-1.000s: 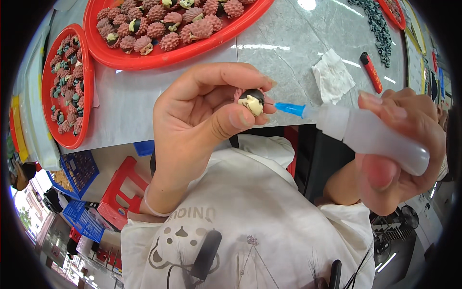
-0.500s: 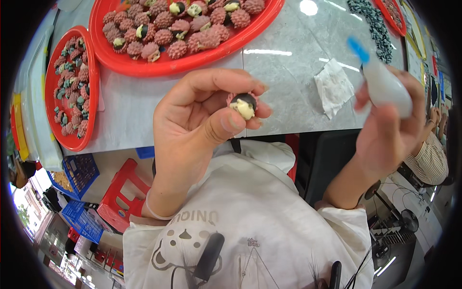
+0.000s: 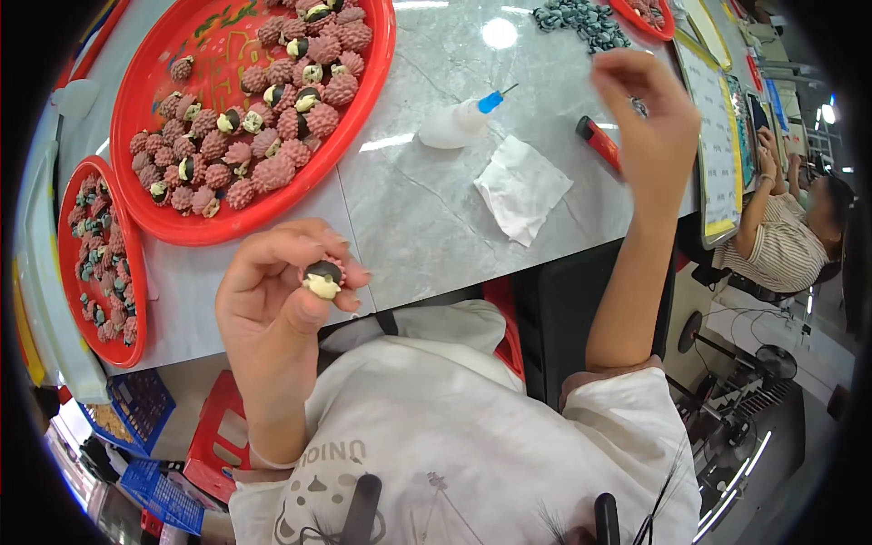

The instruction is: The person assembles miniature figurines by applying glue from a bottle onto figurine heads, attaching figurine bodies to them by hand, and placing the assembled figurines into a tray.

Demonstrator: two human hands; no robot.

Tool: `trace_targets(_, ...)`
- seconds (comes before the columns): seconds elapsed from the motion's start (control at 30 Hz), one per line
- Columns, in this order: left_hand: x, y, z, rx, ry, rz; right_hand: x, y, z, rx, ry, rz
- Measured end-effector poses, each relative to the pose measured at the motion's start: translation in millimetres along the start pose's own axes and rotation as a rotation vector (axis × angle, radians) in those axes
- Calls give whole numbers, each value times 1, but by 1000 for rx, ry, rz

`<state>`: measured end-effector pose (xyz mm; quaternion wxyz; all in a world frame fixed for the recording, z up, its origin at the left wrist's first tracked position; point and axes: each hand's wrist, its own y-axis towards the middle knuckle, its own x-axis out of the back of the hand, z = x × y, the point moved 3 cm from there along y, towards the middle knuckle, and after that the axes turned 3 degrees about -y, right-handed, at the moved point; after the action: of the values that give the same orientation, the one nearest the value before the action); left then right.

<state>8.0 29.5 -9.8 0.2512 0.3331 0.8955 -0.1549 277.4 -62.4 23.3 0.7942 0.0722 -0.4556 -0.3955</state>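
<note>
My left hand (image 3: pixel 272 318) is closed on a small figurine (image 3: pixel 323 280) with a bumpy pink back and a cream-and-black face. Thumb and fingers pinch it from the sides, face turned up. Empty of the bottle, my right hand (image 3: pixel 649 127) hovers at the right by a heap of small dark grey-green pieces (image 3: pixel 586 25). Its fingers bend, and a bit of grey shows in the gap between them; the fingertips are too smeared to read. A white squeeze bottle (image 3: pixel 450 127) with a blue needle cap rests on the table (image 3: pixel 409 236).
A big red tray (image 3: pixel 359 118) of similar pink pieces stands left, beside a smaller red tray (image 3: pixel 136 291). A crumpled white tissue (image 3: pixel 522 191) and a red-and-black object (image 3: pixel 599 143) lie at the right. Another person (image 3: pixel 781 227) sits farther right.
My right hand has let go of the squeeze bottle, which is now on the table, and moved toward the dark pieces. The left hand still holds the figurine. The whole view has shifted.
</note>
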Motion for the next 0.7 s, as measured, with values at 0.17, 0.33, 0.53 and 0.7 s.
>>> trace_targets(0.17,-6,2,2,65,23,56,-1,13,-32,-143,-211,2)
trace_targets(0.33,-10,0,2,79,44,71,-7,13,-31,-59,-296,69)
trace_targets(0.53,-7,1,1,64,-27,39,-2,-4,-4,-260,718,208)
trace_targets(0.7,-11,3,2,66,-110,63,-7,-28,21,-345,1322,418)
